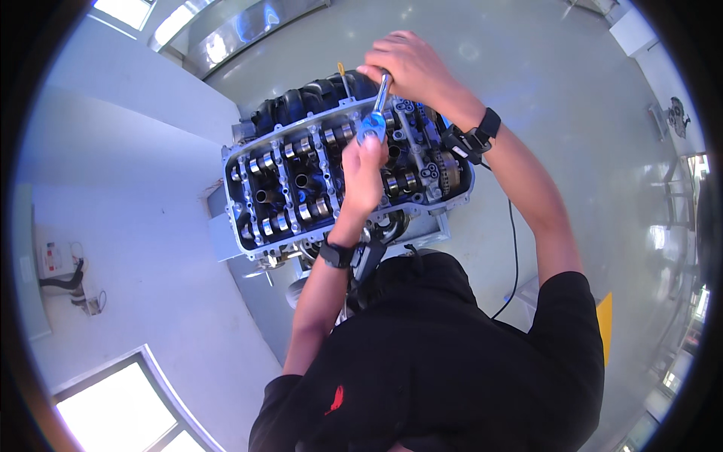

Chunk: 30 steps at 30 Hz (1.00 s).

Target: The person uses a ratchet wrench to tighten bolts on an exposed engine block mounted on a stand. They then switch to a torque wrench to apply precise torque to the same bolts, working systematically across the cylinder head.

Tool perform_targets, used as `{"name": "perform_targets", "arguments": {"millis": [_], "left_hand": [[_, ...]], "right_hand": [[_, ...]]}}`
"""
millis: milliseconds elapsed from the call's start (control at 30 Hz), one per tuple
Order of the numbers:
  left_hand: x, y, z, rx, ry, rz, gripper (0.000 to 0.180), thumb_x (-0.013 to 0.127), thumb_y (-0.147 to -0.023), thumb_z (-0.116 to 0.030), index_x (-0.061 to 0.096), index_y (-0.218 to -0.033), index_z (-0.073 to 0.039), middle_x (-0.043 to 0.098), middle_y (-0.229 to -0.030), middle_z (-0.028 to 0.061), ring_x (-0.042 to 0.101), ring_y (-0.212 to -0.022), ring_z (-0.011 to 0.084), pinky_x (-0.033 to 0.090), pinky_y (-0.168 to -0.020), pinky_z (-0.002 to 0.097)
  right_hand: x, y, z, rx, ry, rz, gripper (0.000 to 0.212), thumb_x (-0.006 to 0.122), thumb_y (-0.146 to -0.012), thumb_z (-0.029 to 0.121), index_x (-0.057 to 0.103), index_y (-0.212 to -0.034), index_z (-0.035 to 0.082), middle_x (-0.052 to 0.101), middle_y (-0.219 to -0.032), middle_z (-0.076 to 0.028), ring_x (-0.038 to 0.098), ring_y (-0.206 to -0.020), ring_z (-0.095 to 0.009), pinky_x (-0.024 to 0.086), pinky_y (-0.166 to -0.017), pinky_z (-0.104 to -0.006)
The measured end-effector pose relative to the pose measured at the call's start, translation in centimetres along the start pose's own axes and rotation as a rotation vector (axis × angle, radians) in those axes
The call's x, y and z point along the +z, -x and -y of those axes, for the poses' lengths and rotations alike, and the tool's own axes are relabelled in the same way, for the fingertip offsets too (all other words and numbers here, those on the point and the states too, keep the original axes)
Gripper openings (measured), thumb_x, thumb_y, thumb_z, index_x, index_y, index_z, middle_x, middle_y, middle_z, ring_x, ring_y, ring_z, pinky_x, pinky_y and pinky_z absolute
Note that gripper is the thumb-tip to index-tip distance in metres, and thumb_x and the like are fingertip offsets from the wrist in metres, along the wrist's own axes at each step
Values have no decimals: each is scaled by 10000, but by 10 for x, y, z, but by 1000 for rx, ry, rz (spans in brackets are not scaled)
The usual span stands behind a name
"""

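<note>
An engine (290, 181) with its cylinder head uncovered stands in front of me, its camshafts (309, 145) showing in rows. Over its right half I hold a shiny ratchet wrench (382, 94). The fingers of my right hand (410, 68) wrap around the handle's far end, above the engine's back edge. My left hand (365, 172) is closed at the ratchet's head, with the thumb on top of it. Whatever sits below the ratchet head is hidden by my left hand. Toward the right end a timing chain (449, 173) shows.
A yellow-handled dipstick (342, 69) rises at the engine's back, beside the black intake manifold (301, 102). A pale wall (151, 173) lies close on the left. A black cable (515, 260) hangs at the right, and a yellow panel (605, 328) stands behind my right arm.
</note>
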State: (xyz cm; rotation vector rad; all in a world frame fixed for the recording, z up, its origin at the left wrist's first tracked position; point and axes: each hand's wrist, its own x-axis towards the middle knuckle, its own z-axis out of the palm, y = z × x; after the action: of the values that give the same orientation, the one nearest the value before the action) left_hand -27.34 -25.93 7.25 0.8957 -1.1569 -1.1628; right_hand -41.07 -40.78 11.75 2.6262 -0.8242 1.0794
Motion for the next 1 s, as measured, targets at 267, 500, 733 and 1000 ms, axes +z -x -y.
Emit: {"name": "perform_targets", "arguments": {"millis": [267,500,733,1000], "left_hand": [[-38,-9,-28,36,-29,12,171,504,-1008,-126,551,-1119,-5,534,-776,6,466,-716,103,414,-695,274],[-43,-49,-39,93,486,7,372,401,-986,-395,532,-951,-48,432,-765,26,366,-670,144,328,-682,319],[-28,-79,-19,-49,320,-114,324,464,-939,-282,453,-673,-98,365,-581,-1,335,-557,120,281,-553,301],[-24,-87,3,-31,215,-50,365,445,-916,-310,429,-618,-100,405,-540,28,366,-530,141,279,-526,306]], "right_hand": [[-56,-39,31,48,29,-77,179,668,-772,204,628,-658,73,589,-690,-80,570,-778,-290,463,-779,-404],[-94,2,53,222,175,187,201,730,-794,277,638,-860,110,598,-743,-56,605,-717,-285,477,-606,-403],[-95,43,97,340,-38,55,224,722,-822,272,632,-960,121,598,-747,-62,611,-604,-280,479,-514,-371],[-87,63,139,540,-17,123,275,681,-862,274,596,-1047,90,596,-761,-75,617,-584,-293,476,-480,-390]]}}
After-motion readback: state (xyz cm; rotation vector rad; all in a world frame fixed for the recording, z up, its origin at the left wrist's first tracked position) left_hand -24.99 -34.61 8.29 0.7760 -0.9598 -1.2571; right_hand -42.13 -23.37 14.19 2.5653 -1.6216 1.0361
